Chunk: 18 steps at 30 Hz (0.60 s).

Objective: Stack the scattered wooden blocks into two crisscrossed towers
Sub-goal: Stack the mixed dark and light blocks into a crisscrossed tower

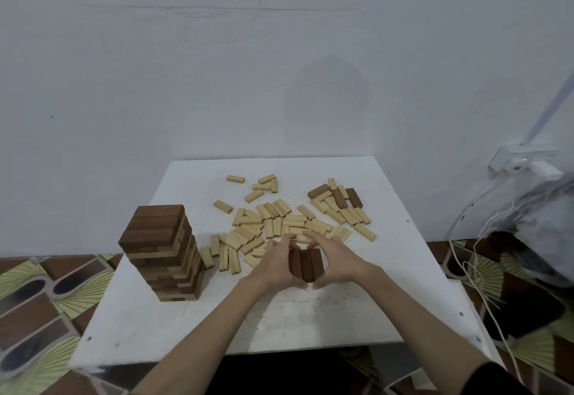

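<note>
**Both hands clamp a three-block dark row, mid-table**

Left hand (pixel 276 265) and right hand (pixel 337 259) curl round a row of three dark brown wooden blocks (pixel 306 264), fingers over the far ends, thumbs at the near end. Row sits on the white square table top (pixel 310 317), bare surface on its near side down to the front edge. Directly behind the hands: scattered pale wooden blocks (pixel 279 223), some touching the fingertips. A few loose dark blocks (pixel 341 197) lie at the far right of the pile. Tall crisscrossed tower of dark and pale blocks (pixel 164 251) stands at left, near the left edge, well apart from the hands. White cables (pixel 472 270) hang off to the right of the table.
</note>
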Motion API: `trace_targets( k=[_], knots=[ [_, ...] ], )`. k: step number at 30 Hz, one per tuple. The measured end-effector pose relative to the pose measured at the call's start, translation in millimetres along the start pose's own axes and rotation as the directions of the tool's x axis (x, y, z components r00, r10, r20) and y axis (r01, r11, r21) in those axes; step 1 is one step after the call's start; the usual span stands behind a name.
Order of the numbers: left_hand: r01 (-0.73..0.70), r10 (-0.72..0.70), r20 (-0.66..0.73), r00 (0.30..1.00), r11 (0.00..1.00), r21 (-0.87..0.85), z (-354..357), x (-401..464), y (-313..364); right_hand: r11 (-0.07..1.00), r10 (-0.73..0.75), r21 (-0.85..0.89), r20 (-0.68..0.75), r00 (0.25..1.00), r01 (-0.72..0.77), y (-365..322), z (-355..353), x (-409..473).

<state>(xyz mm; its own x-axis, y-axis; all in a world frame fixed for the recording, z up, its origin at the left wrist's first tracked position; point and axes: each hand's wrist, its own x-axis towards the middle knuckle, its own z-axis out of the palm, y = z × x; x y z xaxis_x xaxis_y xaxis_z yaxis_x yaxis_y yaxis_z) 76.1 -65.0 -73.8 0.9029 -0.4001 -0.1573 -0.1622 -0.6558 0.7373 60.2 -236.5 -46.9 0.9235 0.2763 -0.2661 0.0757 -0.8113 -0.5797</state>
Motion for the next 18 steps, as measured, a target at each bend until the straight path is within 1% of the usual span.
trace_targets(
  k=[18],
  knots=[
    [-0.011,0.011,0.0,1.0,1.0,-0.008,-0.9,-1.0,-2.8,0.997,-0.009,0.079,-0.005,1.0,0.009,7.5,1.4,2.9]
  ],
)
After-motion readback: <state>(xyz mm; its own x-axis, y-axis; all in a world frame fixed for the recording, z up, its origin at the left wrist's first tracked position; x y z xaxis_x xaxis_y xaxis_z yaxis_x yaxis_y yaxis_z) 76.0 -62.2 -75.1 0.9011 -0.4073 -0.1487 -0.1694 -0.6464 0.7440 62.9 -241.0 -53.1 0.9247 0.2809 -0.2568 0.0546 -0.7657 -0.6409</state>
